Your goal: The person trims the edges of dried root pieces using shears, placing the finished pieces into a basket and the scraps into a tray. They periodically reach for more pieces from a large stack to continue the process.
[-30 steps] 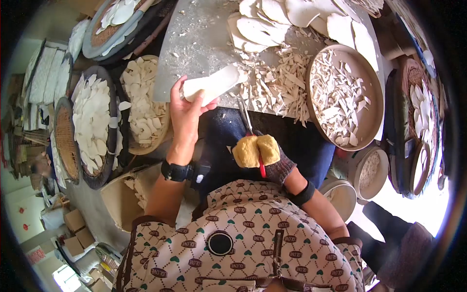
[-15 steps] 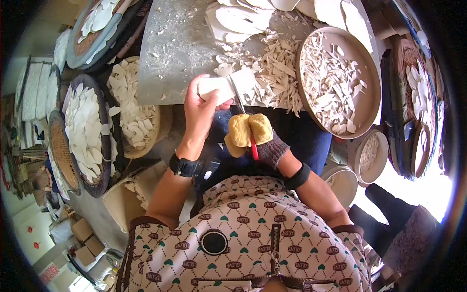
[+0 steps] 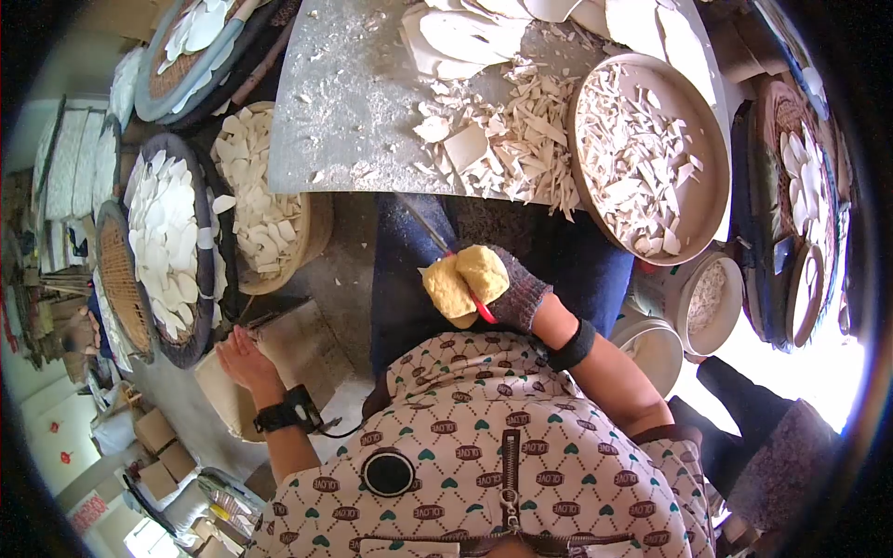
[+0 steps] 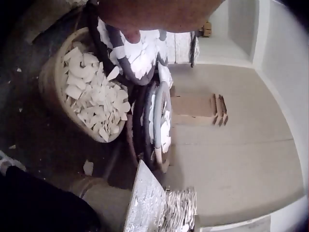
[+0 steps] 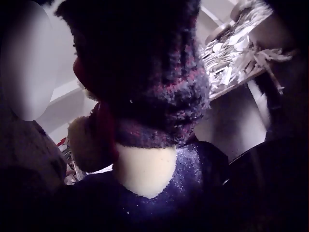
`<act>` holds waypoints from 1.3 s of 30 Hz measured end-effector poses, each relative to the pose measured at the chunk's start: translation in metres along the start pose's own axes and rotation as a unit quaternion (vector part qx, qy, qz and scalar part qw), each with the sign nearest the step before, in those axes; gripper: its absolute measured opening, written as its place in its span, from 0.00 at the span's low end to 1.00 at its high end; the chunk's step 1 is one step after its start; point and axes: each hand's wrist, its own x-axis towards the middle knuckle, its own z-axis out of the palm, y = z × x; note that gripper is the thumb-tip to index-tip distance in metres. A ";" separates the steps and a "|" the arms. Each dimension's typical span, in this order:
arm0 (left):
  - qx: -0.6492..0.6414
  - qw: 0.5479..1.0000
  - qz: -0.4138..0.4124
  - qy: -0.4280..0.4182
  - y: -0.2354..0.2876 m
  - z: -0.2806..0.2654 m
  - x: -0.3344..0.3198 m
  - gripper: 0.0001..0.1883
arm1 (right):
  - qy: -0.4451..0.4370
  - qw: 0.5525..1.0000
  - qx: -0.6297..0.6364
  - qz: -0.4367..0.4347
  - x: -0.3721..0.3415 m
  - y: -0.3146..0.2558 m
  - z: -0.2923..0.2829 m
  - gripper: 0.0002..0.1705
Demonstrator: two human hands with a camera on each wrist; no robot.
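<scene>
My left hand (image 3: 246, 358) is out at the left over a cardboard box (image 3: 288, 363), its fingers extended and nothing seen in them. In the left wrist view that hand (image 4: 159, 14) overlaps a round tray of white slices (image 4: 142, 55). My right hand (image 3: 519, 293), in a dark knitted glove, grips red-handled scissors (image 3: 423, 221) above the lap. Thick yellow padding (image 3: 456, 284) wraps their handles, and the blades point toward the table edge. Seen from the right wrist, the glove (image 5: 164, 96) hides most of the grip, with pale padding (image 5: 145, 166) below it.
A grey table (image 3: 349, 102) holds a heap of white offcuts (image 3: 530, 121), large white slices (image 3: 474, 37) and a round tray of trimmings (image 3: 698, 200). To the left stand a basket of white pieces (image 3: 265, 223) and a round woven tray (image 3: 172, 242). Buckets (image 3: 646, 363) stand at the right.
My left hand held a white slice between the scissor blades; it has swung down-left to the box without the slice. A square white piece now lies on the offcuts. The scissors dropped back toward the lap.
</scene>
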 end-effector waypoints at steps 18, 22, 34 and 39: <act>0.283 0.766 0.351 -0.458 0.086 0.352 -0.116 0.12 | 0.122 0.979 0.162 0.003 -0.034 -0.073 -0.001 0.09; 0.013 0.842 0.064 -0.535 0.093 0.338 -0.115 0.10 | 0.141 0.626 0.761 0.089 -0.028 -0.009 0.001 0.09; -0.148 0.835 -0.056 -0.527 0.102 0.297 -0.159 0.18 | 0.206 0.978 0.014 -0.005 -0.014 0.003 -0.009 0.15; -0.069 0.821 -0.037 -0.566 0.102 0.301 -0.145 0.16 | 0.197 0.965 0.172 0.026 -0.017 -0.015 -0.009 0.11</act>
